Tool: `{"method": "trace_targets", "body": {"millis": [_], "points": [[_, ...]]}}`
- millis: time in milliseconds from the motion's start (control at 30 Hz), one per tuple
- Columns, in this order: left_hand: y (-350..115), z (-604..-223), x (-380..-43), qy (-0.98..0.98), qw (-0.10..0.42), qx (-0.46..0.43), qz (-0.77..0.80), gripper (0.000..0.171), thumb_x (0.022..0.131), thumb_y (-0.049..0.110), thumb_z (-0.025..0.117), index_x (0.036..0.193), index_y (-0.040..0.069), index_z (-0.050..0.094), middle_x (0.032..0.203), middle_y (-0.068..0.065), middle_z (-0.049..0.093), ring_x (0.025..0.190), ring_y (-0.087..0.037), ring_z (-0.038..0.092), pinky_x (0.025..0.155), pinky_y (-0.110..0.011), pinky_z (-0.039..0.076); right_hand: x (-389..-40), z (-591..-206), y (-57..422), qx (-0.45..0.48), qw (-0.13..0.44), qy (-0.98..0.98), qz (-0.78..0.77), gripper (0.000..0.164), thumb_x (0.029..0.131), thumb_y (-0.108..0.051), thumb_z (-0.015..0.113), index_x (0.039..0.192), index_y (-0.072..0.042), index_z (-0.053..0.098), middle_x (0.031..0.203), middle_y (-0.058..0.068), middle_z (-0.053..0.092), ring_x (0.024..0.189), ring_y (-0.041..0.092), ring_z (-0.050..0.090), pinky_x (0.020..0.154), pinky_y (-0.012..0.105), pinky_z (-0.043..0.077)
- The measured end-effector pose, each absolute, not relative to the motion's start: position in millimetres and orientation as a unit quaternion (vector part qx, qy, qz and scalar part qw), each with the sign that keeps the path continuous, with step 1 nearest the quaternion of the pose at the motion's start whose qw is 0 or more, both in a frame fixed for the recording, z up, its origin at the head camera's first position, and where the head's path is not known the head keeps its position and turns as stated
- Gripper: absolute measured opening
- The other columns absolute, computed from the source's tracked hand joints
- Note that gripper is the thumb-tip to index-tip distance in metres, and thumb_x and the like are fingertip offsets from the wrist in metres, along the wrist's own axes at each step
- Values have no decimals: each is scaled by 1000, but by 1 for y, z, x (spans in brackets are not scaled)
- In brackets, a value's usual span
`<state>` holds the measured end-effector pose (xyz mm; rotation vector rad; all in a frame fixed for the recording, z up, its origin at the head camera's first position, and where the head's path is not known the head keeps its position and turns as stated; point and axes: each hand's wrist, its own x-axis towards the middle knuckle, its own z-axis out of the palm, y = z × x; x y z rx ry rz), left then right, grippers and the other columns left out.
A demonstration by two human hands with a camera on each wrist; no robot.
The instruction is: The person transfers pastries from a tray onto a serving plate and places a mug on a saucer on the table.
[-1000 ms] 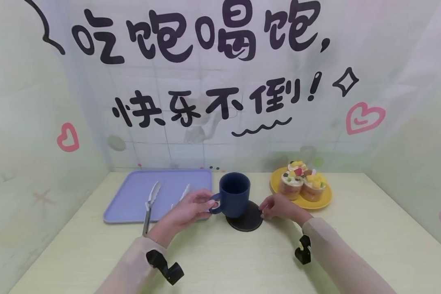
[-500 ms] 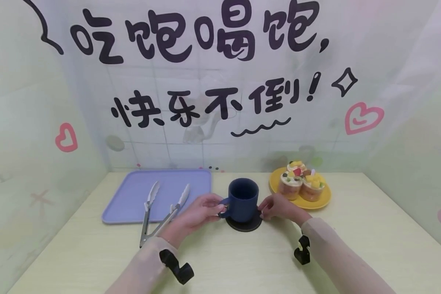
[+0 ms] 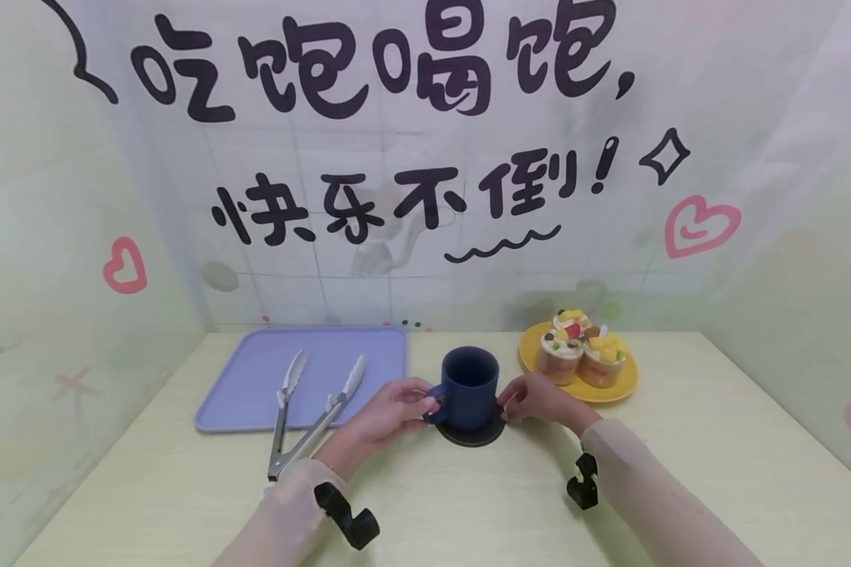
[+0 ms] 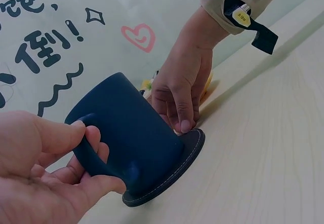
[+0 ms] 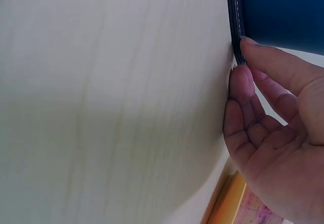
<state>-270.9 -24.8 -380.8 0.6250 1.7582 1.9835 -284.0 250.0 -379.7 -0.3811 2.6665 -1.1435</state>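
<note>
A dark blue mug (image 3: 470,394) stands upright on a round black coaster (image 3: 471,439) with a stitched edge, seen in the left wrist view. My left hand (image 3: 397,409) grips the mug's handle (image 4: 92,155) with thumb and fingers curled round it. From the other side, my right hand (image 3: 535,398) pinches the coaster's right edge. In the right wrist view, the thumb and a fingertip (image 5: 242,82) meet at the stitched rim, close over the table. The mug hides most of the coaster's top.
Metal tongs (image 3: 280,433), spread apart, lie partly on a lilac tray (image 3: 237,394) at the left. A yellow plate (image 3: 629,387) with several fruit-topped dessert cups (image 3: 560,362) sits behind my right hand. The light wood table (image 3: 468,504) meets printed walls at the back and sides.
My left hand has carried the mug rightward and down, from the coaster's left part onto its middle. My right hand has stayed at the coaster's edge. More of the tongs shows.
</note>
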Motion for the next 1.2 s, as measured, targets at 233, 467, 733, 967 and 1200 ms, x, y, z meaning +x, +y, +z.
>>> {"method": "trace_targets", "body": {"millis": [233, 467, 733, 967, 1200], "points": [[-25, -378, -272, 636, 215, 227, 706, 10, 91, 0, 51, 100, -2, 56, 86, -3, 59, 87, -17, 55, 77, -32, 47, -284, -380, 250, -122, 109, 906, -390, 18, 76, -2, 72, 93, 0, 67, 73, 2, 62, 64, 14, 53, 64, 26, 49], [-28, -374, -271, 684, 201, 233, 661, 26, 92, 3, 52, 111, -16, 51, 95, -10, 62, 93, -19, 56, 88, -42, 44, -284, -382, 249, -126, 103, 903, -399, 18, 77, 1, 71, 94, 1, 67, 71, 3, 62, 63, 14, 53, 63, 26, 49], [-38, -362, -270, 770, 142, 204, 588, 29, 89, 10, 58, 112, -8, 59, 111, -17, 60, 101, -23, 55, 86, -39, 46, -278, -379, 255, -168, 81, 902, -389, 22, 80, -5, 70, 100, 2, 66, 74, 3, 62, 63, 15, 53, 59, 27, 47], [-60, -352, -273, 780, 144, 188, 580, 36, 89, 13, 59, 118, -8, 55, 115, -18, 58, 105, -27, 56, 89, -40, 46, -271, -371, 264, -204, 51, 896, -391, 25, 80, -6, 69, 101, 6, 63, 79, 5, 64, 70, 14, 55, 63, 25, 48], [-87, -342, -270, 796, 140, 182, 560, 38, 89, 16, 59, 120, -7, 53, 117, -22, 56, 104, -28, 57, 90, -43, 44, -257, -356, 273, -214, 29, 890, -402, 28, 81, -8, 69, 103, 7, 63, 81, 5, 63, 74, 18, 56, 64, 24, 50]]}}
